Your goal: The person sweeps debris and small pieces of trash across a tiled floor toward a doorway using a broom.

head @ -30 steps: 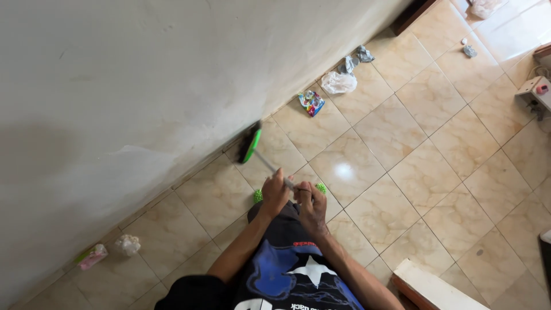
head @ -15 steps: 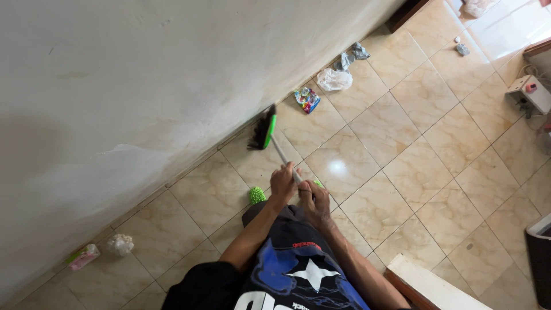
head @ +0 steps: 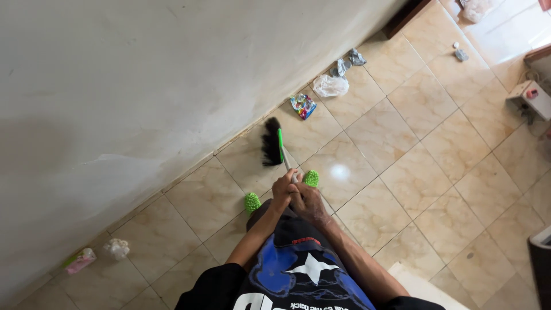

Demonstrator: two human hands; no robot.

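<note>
Together, left hand (head: 283,189) and right hand (head: 306,198) clasp the broom (head: 272,142) handle, bristles on tiles (head: 396,172) beside the wall (head: 143,74).

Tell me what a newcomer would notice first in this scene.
Both hands, left hand and right hand, grip a broom whose black bristles rest on the beige tiled floor near the white wall. Litter lies along the wall's foot: a colourful wrapper and a clear plastic bag.

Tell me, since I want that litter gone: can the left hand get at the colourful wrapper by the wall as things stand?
Probably not: the left hand grips the broom handle, and the colourful wrapper lies on bare tiles beyond the broom head.
</note>
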